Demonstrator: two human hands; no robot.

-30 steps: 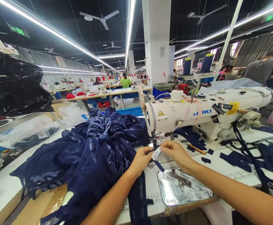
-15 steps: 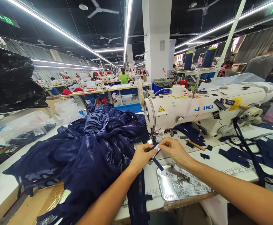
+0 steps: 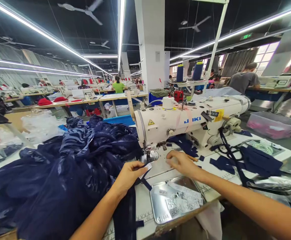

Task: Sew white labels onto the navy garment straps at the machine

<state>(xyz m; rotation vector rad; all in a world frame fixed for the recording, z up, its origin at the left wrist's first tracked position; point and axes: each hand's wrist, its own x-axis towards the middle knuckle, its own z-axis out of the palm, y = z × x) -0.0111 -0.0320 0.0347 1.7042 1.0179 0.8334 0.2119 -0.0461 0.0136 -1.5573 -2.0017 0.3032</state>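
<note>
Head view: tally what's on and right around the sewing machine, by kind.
Sewing machine: 1
Blue thread cones: 2
White label in left hand: 1
Metal tray: 1
Pencil by right hand: 1
Navy fabric pile: 1
Total: 7

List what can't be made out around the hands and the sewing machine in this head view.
- White label: print too small; left hand covers part.
- Right hand: blurred; whether it holds anything is unclear.
- Needle area: too small, partly behind the machine head.
- Labels in the metal tray: text unreadable.
</note>
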